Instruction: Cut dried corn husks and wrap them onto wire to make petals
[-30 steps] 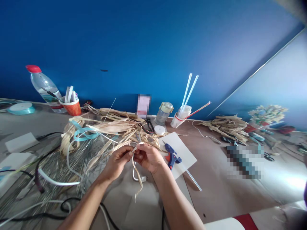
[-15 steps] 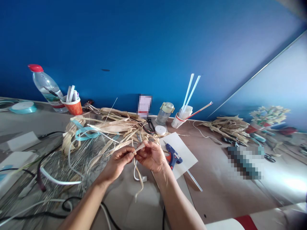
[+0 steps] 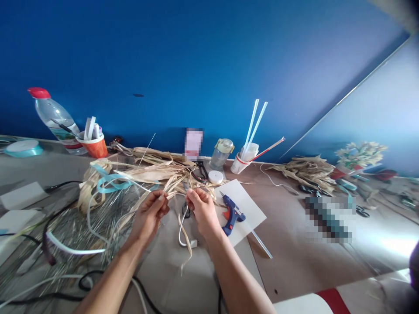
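My left hand (image 3: 151,216) is closed in a pinch, with a small pale piece, perhaps husk, just showing at its fingertips. A short gap away, my right hand (image 3: 203,211) also pinches thumb against fingers; what it holds, if anything, is too small to make out. Behind both hands spreads a heap of dry corn husks (image 3: 153,170). A narrow husk strip (image 3: 188,244) hangs or lies below the gap, beside a white cable with a plug (image 3: 194,244). To the right of my right hand, a blue glue gun (image 3: 233,213) rests on a white sheet (image 3: 253,209).
Thin wires (image 3: 78,222) and cables cover the left side. Along the wall stand a bottle (image 3: 57,120), an orange cup (image 3: 95,147), a glass jar (image 3: 221,155) and a paper cup with glue sticks (image 3: 240,164). More husks (image 3: 304,170) lie at the right.
My hands, together on a pale husk strip before, have come apart, the left moving left. My right hand has turned so its back shows. The whole view has shifted slightly.
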The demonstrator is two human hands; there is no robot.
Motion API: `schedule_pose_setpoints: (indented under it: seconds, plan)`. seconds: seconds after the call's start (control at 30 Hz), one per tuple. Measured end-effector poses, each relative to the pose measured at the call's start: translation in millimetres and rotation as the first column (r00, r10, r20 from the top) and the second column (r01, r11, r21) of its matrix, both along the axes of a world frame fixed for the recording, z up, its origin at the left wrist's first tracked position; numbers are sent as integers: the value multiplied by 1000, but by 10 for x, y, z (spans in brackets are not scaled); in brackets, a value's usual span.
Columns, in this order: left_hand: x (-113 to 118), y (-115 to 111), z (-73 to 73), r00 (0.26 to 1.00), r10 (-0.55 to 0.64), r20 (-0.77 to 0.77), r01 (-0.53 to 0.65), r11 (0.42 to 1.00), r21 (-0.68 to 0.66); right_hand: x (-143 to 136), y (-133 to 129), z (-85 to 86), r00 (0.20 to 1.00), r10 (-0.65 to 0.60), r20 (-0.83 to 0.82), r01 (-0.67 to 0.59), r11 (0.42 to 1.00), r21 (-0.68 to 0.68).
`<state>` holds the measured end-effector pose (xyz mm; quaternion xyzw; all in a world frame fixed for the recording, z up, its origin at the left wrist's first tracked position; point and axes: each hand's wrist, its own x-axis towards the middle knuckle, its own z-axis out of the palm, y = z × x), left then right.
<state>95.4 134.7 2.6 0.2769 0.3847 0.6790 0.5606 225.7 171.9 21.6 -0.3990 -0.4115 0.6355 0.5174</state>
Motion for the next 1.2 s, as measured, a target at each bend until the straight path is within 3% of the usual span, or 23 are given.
schedule_pose_setpoints:
  seconds: [0.23,0.3,0.5,0.67,1.0,1.2]
  plan:
    - [5,1,-58,999,-21,43,20,1000,22,220,161,-11,968,-250,-18,251,963,97]
    - [14,2,-70,998,-45,33,45,999,14,224,172,-37,977,-211,6,209,972,109]
    - [27,4,-88,994,-101,37,102,995,-20,79,41,-76,971,80,225,-107,988,111]
    - [55,-29,-72,990,-142,6,142,990,-16,-1,-46,-70,907,92,410,-196,956,219]
    - [77,-45,-91,984,-163,-73,161,986,-28,-108,-98,-62,961,224,163,-245,962,122]
    - [85,-56,-70,979,-166,-117,163,986,-34,-109,-91,-34,957,233,174,-257,957,133]
